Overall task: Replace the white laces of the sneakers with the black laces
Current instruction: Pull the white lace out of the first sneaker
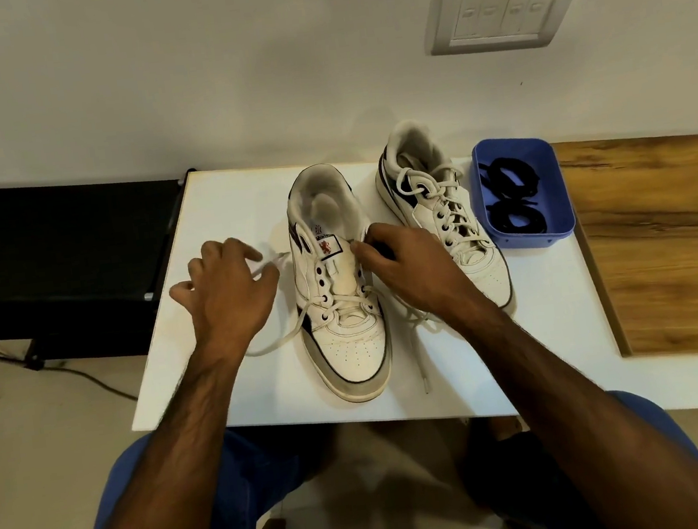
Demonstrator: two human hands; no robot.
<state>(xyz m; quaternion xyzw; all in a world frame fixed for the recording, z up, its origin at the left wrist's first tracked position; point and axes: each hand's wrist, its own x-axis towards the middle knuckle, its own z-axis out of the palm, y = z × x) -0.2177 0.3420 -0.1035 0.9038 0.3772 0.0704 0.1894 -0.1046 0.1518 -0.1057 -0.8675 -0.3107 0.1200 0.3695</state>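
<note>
Two white sneakers stand on the white table [216,201], toes toward me. The near sneaker [337,292] is partly unlaced: its upper eyelets are bare and its white lace [273,341] still crosses the lower ones, its ends trailing left and right. My left hand [227,288] pinches a blurred stretch of that lace to the shoe's left. My right hand [404,262] grips the shoe's right upper edge beside the tongue. The far sneaker [437,209] is fully laced in white. Black laces [512,196] lie coiled in a blue tray [554,230] at the right.
A wooden surface [670,242] adjoins the table on the right. A black stand [53,265] and a cable [98,383] sit to the left, lower than the table. A wall switch plate [504,3] is above. My knees are under the table's near edge.
</note>
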